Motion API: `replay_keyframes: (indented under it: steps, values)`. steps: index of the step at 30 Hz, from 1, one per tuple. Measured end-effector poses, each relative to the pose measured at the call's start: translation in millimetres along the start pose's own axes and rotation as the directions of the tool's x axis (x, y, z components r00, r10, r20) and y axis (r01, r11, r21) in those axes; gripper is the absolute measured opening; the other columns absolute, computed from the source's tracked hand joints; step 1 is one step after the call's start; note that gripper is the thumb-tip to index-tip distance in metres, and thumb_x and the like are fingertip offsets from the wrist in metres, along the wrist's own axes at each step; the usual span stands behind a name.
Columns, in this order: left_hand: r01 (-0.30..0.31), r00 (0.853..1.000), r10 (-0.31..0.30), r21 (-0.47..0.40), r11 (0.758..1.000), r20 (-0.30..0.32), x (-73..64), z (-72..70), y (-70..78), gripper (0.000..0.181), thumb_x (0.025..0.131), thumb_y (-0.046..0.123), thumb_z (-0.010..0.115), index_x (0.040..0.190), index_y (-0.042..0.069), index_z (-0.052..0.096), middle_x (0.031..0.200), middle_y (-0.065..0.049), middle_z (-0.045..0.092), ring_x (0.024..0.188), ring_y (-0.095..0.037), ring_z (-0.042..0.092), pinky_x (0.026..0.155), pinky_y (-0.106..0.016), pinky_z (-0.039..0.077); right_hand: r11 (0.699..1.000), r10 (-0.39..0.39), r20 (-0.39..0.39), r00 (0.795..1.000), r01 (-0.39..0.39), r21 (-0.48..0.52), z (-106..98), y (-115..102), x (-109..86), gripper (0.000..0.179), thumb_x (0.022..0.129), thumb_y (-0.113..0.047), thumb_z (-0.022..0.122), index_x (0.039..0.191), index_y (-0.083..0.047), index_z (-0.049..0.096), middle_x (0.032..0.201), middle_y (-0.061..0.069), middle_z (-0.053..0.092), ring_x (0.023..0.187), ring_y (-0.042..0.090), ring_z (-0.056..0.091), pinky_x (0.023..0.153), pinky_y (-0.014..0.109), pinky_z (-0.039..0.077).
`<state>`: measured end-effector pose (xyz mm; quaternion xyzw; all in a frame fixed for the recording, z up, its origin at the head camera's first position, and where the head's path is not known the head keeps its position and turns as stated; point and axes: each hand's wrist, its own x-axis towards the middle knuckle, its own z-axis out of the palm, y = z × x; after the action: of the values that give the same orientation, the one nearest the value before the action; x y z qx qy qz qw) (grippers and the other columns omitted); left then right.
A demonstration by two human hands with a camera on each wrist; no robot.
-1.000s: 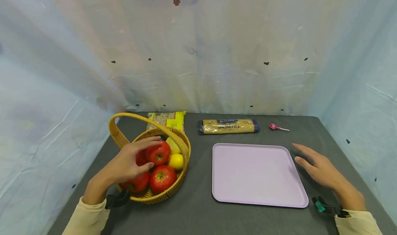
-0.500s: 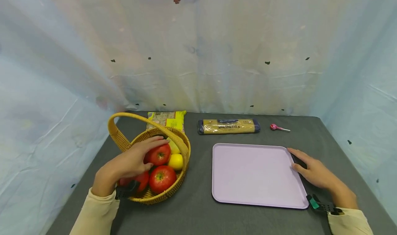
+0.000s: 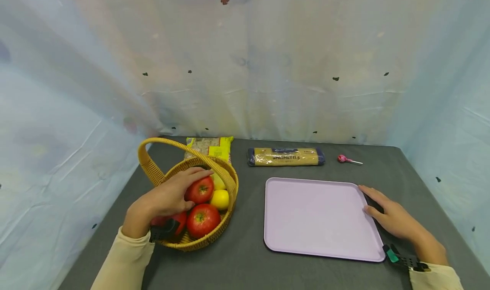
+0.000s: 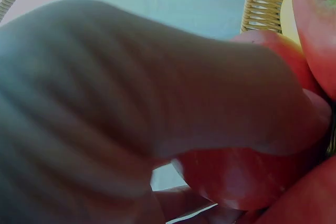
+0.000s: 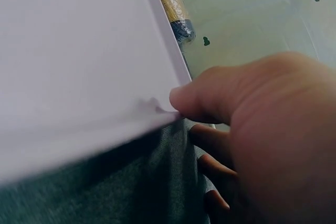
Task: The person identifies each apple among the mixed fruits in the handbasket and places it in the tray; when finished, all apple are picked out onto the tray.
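In the head view, my left hand [image 3: 168, 195] reaches into a yellow wicker basket [image 3: 223, 225] and grips a red apple, mostly covered by the palm there. The left wrist view shows my thumb lying across this apple [image 4: 236, 177], with fingers on its far side. Beside it in the basket are other red apples [image 3: 203, 220] [image 3: 200, 191] and a yellow fruit [image 3: 220, 200]. At the right edge of a flat lilac tray [image 3: 321, 217] is my right hand [image 3: 394, 215]. Its thumb touches the rim [image 5: 176, 72], and the other fingers extend along the outside.
Behind the basket lies a yellow-and-clear bag [image 3: 218, 147]. A packet of spaghetti [image 3: 286, 157] lies beyond the tray, with a pink lollipop [image 3: 342, 158] to its right. Pale curtains [image 3: 268, 69] surround the dark grey table [image 3: 245, 264].
My left hand has moved right and settled around an apple. The right hand has come left to the tray's edge, its fingertips now touching it. The view has shifted slightly.
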<state>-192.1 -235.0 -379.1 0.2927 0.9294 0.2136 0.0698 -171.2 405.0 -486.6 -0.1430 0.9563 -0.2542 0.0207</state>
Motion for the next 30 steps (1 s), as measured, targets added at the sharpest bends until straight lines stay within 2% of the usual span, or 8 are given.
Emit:
replay_keyframes:
  steps: [4, 5, 12, 17, 21, 26, 30]
  values:
    - [-0.026, 0.999, 0.027, 0.009, 1.000, -0.017, 0.9, 0.2, 0.2, 0.087, 0.088, 0.002, 0.085, 0.165, 0.019, 0.047, 0.164, -0.015, 0.047, 0.135, -0.040, 0.059, 0.103, -0.060, 0.058, 1.000, 0.002, 0.007, 1.000, -0.002, 0.007, -1.0, -2.9, 0.1, 0.067, 0.111, -0.026, 0.064, 0.171, -0.014, 0.036, 0.162, 0.035, 0.045, 0.146, 0.060, 0.045, 0.115, 0.079, 0.038]
    - [-0.030, 0.999, 0.030, 0.009, 0.999, -0.022, 1.1, 0.3, 0.0, 0.086, 0.088, 0.002, 0.086, 0.164, 0.017, 0.049, 0.163, -0.015, 0.048, 0.135, -0.039, 0.060, 0.103, -0.059, 0.058, 1.000, 0.004, 0.023, 1.000, -0.005, 0.016, -2.5, -5.3, 0.5, 0.067, 0.111, -0.025, 0.064, 0.170, -0.011, 0.036, 0.162, 0.037, 0.043, 0.143, 0.065, 0.044, 0.104, 0.086, 0.039]
    - [0.011, 1.000, -0.012, -0.009, 1.000, -0.027, 1.6, -0.5, 0.3, 0.083, 0.088, 0.006, 0.088, 0.162, 0.016, 0.052, 0.164, -0.016, 0.051, 0.138, -0.040, 0.059, 0.102, -0.059, 0.058, 0.999, 0.034, 0.045, 0.998, -0.034, 0.005, -4.2, -10.4, 0.2, 0.068, 0.110, -0.020, 0.064, 0.170, -0.006, 0.035, 0.164, 0.037, 0.042, 0.144, 0.064, 0.043, 0.105, 0.086, 0.039]
    - [0.017, 0.995, -0.016, 0.012, 1.000, -0.099, 2.3, -1.4, -0.8, 0.083, 0.086, 0.013, 0.091, 0.160, 0.013, 0.055, 0.160, -0.013, 0.056, 0.135, -0.037, 0.061, 0.103, -0.058, 0.058, 0.999, 0.027, 0.034, 0.999, -0.028, 0.018, -1.7, -10.0, -0.3, 0.067, 0.110, -0.020, 0.065, 0.169, -0.005, 0.036, 0.164, 0.036, 0.043, 0.145, 0.064, 0.043, 0.105, 0.085, 0.039]
    - [0.022, 0.988, -0.026, -0.032, 0.999, -0.155, 1.6, -4.1, 2.0, 0.084, 0.084, 0.019, 0.095, 0.157, 0.016, 0.055, 0.149, -0.007, 0.064, 0.124, -0.029, 0.066, 0.100, -0.054, 0.060, 0.999, 0.024, 0.044, 0.999, -0.025, 0.028, -1.2, -9.3, -0.8, 0.068, 0.110, -0.019, 0.064, 0.169, -0.005, 0.036, 0.164, 0.036, 0.043, 0.145, 0.064, 0.043, 0.105, 0.085, 0.039]
    - [0.010, 0.984, -0.027, -0.094, 0.995, -0.177, -7.4, -14.7, 11.7, 0.085, 0.084, 0.025, 0.097, 0.157, 0.021, 0.053, 0.141, -0.002, 0.068, 0.113, -0.021, 0.069, 0.094, -0.048, 0.062, 0.999, 0.033, 0.048, 0.998, -0.034, 0.022, -2.4, -10.3, -1.0, 0.067, 0.110, -0.020, 0.064, 0.169, -0.004, 0.036, 0.164, 0.036, 0.042, 0.145, 0.063, 0.043, 0.106, 0.086, 0.039]
    - [-0.042, 0.977, 0.023, -0.083, 0.996, -0.210, -23.7, -27.3, 20.9, 0.082, 0.085, 0.033, 0.097, 0.157, 0.024, 0.057, 0.144, 0.002, 0.068, 0.123, -0.024, 0.069, 0.094, -0.048, 0.063, 0.999, 0.038, 0.048, 0.998, -0.039, 0.026, -3.3, -12.2, 0.9, 0.067, 0.110, -0.020, 0.064, 0.169, -0.006, 0.036, 0.165, 0.037, 0.041, 0.147, 0.065, 0.041, 0.107, 0.086, 0.037]
